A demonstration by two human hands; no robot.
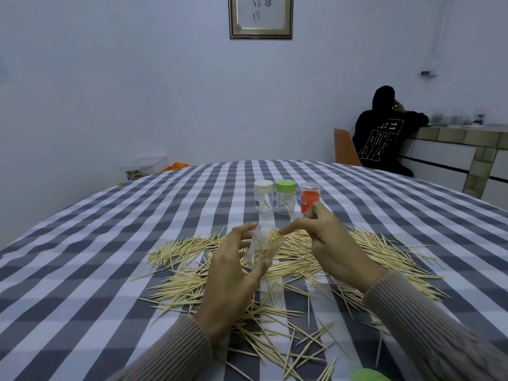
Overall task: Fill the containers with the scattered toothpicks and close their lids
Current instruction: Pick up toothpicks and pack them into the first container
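Your left hand (pixel 231 270) is gripping the tilted clear container (pixel 259 247) while your right hand (pixel 323 237) is pinching toothpicks (pixel 270 240) in; tilting further risks spilling them.

Grey-white checked tablecloth (pixel 110 243); white (pixel 263 183), green (pixel 286 185) lids.

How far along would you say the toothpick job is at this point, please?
Early on. Three containers stand capped: the white-lidded jar and green-lidded jar hold only a few picks; the red container can't be judged. In hand: the left hand holds a clear container, tilted, while the right hand feeds in a bundle. Left: most toothpicks lie scattered on the tablecloth, and this container lacks its lid.
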